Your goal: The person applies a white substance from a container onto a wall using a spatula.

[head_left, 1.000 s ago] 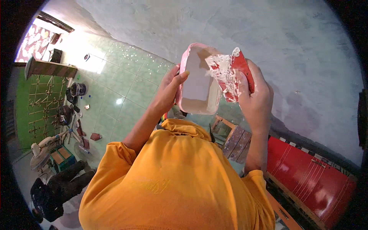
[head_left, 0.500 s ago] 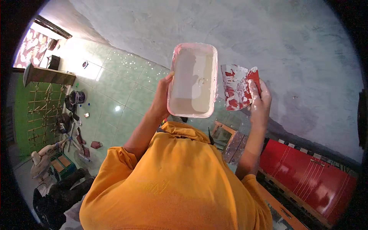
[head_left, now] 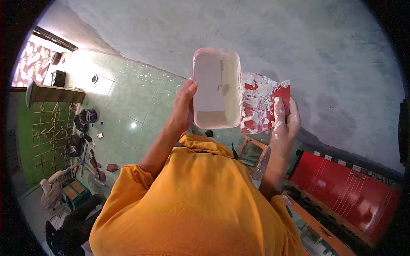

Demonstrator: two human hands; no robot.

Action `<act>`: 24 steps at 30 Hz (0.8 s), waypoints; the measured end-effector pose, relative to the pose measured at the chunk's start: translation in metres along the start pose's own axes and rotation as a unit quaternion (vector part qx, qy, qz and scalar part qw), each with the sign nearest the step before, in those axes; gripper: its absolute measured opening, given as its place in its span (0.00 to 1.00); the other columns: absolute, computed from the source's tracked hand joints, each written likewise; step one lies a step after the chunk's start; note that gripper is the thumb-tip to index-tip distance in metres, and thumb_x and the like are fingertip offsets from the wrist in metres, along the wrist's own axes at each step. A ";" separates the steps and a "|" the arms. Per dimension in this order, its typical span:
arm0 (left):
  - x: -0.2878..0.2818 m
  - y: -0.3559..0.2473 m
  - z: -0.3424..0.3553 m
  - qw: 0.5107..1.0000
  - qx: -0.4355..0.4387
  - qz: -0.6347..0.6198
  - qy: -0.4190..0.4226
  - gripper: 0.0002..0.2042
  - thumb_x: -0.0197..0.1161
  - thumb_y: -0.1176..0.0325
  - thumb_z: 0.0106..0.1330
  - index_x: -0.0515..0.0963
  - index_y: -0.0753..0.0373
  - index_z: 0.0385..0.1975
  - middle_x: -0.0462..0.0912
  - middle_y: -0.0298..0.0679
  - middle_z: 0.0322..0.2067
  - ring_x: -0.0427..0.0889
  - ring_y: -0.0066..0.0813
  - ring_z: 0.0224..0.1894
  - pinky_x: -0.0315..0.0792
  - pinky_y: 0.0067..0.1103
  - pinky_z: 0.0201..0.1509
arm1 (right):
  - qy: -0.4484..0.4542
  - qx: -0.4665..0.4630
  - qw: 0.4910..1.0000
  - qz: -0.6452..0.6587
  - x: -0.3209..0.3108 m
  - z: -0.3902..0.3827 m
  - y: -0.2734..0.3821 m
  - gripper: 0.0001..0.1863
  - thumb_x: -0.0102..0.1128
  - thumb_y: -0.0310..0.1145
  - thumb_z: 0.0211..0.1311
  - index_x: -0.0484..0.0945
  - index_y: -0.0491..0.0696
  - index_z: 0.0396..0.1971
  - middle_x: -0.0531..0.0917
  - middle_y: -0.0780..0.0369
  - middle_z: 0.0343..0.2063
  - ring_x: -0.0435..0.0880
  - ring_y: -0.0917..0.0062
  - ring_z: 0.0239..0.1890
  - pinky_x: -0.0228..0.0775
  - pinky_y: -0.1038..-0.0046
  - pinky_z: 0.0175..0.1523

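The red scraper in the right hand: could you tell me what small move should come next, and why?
Probably dip the red scraper into the tub. The right hand holds it just beside the tub's rim, the left hand steadies the tub, and white paste lies in its bottom.

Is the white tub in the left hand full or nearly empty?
Nearly empty: the tub held by the left hand shows bare, smeared inner walls, with only a shallow pale layer at its near end.

Daylight glared off the green floor tiles [head_left: 128, 98] left of the hands; fisheye edges curved, dark-vignetted; focus stayed sharp centrally.
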State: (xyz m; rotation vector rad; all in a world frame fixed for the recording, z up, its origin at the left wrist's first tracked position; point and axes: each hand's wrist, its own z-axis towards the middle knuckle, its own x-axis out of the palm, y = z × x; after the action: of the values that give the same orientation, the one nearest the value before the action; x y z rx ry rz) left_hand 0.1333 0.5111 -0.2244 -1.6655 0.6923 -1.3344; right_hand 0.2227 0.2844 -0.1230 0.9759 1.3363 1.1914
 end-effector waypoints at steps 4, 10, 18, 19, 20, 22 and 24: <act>0.005 -0.016 0.004 0.992 -0.056 -0.105 -0.042 0.29 0.53 0.54 0.71 0.61 0.65 0.66 0.75 0.41 0.53 0.75 0.27 0.55 0.71 0.26 0.59 | 0.017 -0.080 0.991 -0.106 0.008 0.016 0.014 0.17 0.57 0.37 0.71 0.76 0.40 0.51 0.83 0.64 0.37 0.80 0.82 0.33 0.74 0.76 0.39; -0.003 -0.018 0.000 0.996 -0.070 -0.041 -0.048 0.30 0.56 0.60 0.71 0.57 0.66 0.69 0.75 0.40 0.52 0.74 0.25 0.55 0.69 0.23 0.59 | 0.140 -0.204 0.860 -0.447 0.078 0.019 0.039 0.17 0.55 0.33 0.69 0.68 0.42 0.52 0.84 0.48 0.33 0.85 0.51 0.31 0.74 0.54 0.34; -0.010 -0.001 0.008 0.985 0.000 -0.137 -0.102 0.28 0.56 0.65 0.72 0.57 0.66 0.68 0.73 0.39 0.55 0.72 0.22 0.56 0.66 0.21 0.60 | 0.178 -0.175 0.877 -0.410 0.119 0.008 0.017 0.17 0.52 0.33 0.69 0.62 0.45 0.54 0.83 0.45 0.31 0.82 0.45 0.35 0.72 0.49 0.36; -0.011 0.000 0.008 0.988 0.003 -0.117 -0.104 0.28 0.56 0.65 0.72 0.58 0.66 0.68 0.73 0.39 0.55 0.71 0.22 0.56 0.66 0.21 0.60 | 0.184 -0.184 0.871 -0.417 0.123 0.008 0.015 0.18 0.52 0.33 0.69 0.63 0.45 0.54 0.83 0.45 0.32 0.82 0.45 0.35 0.73 0.49 0.36; -0.012 0.000 0.007 0.990 0.005 -0.097 -0.105 0.27 0.56 0.64 0.73 0.58 0.66 0.68 0.73 0.39 0.56 0.71 0.22 0.56 0.67 0.21 0.59 | 0.184 -0.183 0.870 -0.418 0.125 0.006 0.018 0.18 0.52 0.33 0.69 0.63 0.45 0.54 0.83 0.45 0.32 0.82 0.45 0.35 0.73 0.49 0.36; -0.014 -0.002 0.009 0.988 0.002 -0.114 -0.105 0.27 0.56 0.64 0.73 0.58 0.65 0.68 0.74 0.39 0.55 0.72 0.21 0.55 0.67 0.20 0.58 | 0.149 -0.249 0.889 -0.354 0.128 0.005 0.028 0.19 0.52 0.32 0.69 0.62 0.44 0.56 0.83 0.44 0.32 0.82 0.45 0.36 0.73 0.49 0.36; -0.017 -0.006 0.009 0.986 -0.002 -0.131 -0.102 0.27 0.55 0.63 0.73 0.58 0.65 0.68 0.74 0.38 0.54 0.72 0.21 0.54 0.68 0.19 0.56 | 0.171 -0.211 0.883 -0.383 0.139 0.009 0.022 0.19 0.51 0.32 0.69 0.63 0.44 0.56 0.83 0.44 0.33 0.82 0.45 0.37 0.73 0.49 0.36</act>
State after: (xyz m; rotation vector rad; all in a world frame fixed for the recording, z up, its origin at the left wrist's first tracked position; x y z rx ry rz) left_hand 0.1366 0.5301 -0.2279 -1.9138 0.3668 -1.3161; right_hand 0.2136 0.4248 -0.1255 -0.1142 1.4429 0.9707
